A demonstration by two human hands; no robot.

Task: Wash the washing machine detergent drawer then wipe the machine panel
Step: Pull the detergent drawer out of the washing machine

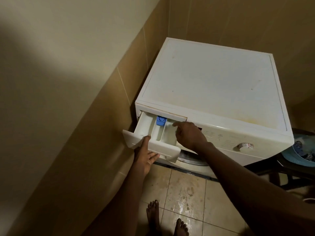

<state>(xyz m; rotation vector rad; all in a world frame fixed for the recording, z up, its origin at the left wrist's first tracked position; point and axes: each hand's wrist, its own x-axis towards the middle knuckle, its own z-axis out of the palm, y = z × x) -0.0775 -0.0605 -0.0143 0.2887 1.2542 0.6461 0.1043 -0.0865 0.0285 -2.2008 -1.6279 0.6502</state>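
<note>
Washer point(213, 86) fills the corner, its drawer point(153, 135) pulled well out toward us. Our left hand point(146, 157) grips the drawer front, thumb on top and fingers point(154, 156) curled beneath; our right hand point(189, 135) reaches in loosely open, holding nothing, forefinger pointing near the blue insert point(161, 120). We judge that tugging before the catch releases could jam or crack the drawer. The wet floor point(187, 193) below our fingers invites a slip; the wall point(102, 108) left of them crowds the pull.
</note>
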